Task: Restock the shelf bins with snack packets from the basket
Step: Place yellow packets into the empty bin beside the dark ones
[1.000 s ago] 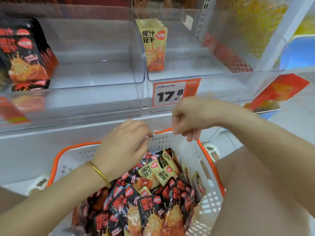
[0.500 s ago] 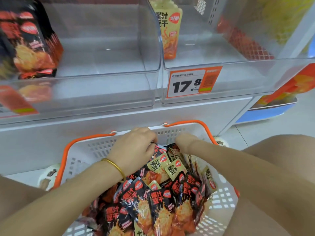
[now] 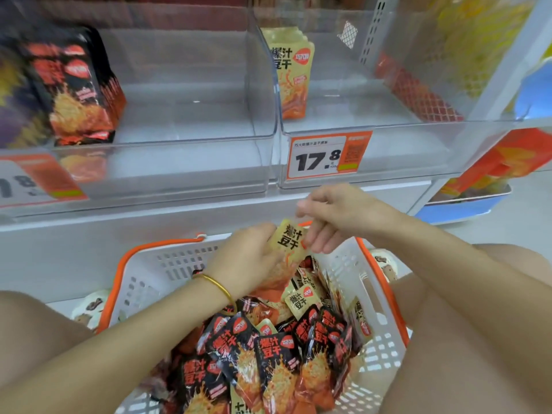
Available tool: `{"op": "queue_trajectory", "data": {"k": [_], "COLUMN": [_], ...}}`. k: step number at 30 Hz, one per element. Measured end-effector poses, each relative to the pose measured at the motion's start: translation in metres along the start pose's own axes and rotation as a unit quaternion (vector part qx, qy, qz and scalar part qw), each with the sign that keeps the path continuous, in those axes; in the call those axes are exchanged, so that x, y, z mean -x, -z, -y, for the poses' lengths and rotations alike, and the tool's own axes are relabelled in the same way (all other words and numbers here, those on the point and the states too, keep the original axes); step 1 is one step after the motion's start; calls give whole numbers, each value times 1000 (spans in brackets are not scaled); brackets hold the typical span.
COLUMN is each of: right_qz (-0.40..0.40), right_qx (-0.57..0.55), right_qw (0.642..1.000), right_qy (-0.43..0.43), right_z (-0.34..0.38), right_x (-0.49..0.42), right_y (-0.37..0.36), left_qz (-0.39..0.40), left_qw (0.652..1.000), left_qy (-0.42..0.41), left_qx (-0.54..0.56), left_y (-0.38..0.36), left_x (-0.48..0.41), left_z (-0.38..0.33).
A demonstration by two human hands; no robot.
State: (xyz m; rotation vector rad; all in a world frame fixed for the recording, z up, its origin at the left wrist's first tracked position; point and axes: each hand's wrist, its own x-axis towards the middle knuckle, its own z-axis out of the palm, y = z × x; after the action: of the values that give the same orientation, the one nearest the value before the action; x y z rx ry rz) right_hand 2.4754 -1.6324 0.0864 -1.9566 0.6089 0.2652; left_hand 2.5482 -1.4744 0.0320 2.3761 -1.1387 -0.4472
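A white basket (image 3: 179, 264) with an orange rim sits between my knees, full of black-and-red snack packets (image 3: 268, 357) and a few yellow ones (image 3: 301, 300). Above its far edge my left hand (image 3: 248, 261) grips one yellow packet (image 3: 288, 239) by its left side. My right hand (image 3: 331, 216) has curled fingers on that packet's right edge. Of two clear shelf bins, the left bin (image 3: 191, 162) holds black packets (image 3: 80, 88) at its left end. The right bin (image 3: 418, 150) holds upright yellow packets (image 3: 294, 70) at its left wall.
An orange price tag (image 3: 325, 156) reading 17.8 is on the right bin's front; another tag (image 3: 35, 180) is on the left bin. A white shelf ledge (image 3: 149, 216) runs below the bins. A blue display (image 3: 466, 204) stands at right. My legs flank the basket.
Both hands were down among the packets at the basket's far end; now they have come up with one yellow packet held between them. The view has tilted slightly upward.
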Motion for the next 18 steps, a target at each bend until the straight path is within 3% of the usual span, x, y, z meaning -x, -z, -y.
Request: {"op": "queue_trajectory", "data": {"k": [2, 4, 6, 9, 12, 15, 18], "right_qz": [-63, -12, 84, 87, 1, -111, -186], "right_qx": [35, 7, -66, -109, -168, -200, -125], "right_qw": [997, 1000, 994, 986, 975, 960, 965], "right_qy": [21, 27, 39, 94, 143, 162, 135], "right_z": [0, -2, -2, 16, 48, 78, 94], "right_x": [12, 23, 31, 39, 38, 15, -29], "right_y": [14, 22, 21, 27, 61, 103, 120], "left_qz": [5, -3, -26, -63, -190, -312, -301], "left_qw": [984, 948, 927, 913, 921, 931, 942], "left_qy": [31, 31, 8, -38, -77, -113, -147], "left_qx": [176, 316, 375, 402, 331, 155, -20], "left_y": [15, 29, 42, 67, 99, 125, 134], "left_x": [0, 4, 5, -1, -17, -35, -58], "left_z": [-3, -14, -28, -48, -58, -58, -55]}}
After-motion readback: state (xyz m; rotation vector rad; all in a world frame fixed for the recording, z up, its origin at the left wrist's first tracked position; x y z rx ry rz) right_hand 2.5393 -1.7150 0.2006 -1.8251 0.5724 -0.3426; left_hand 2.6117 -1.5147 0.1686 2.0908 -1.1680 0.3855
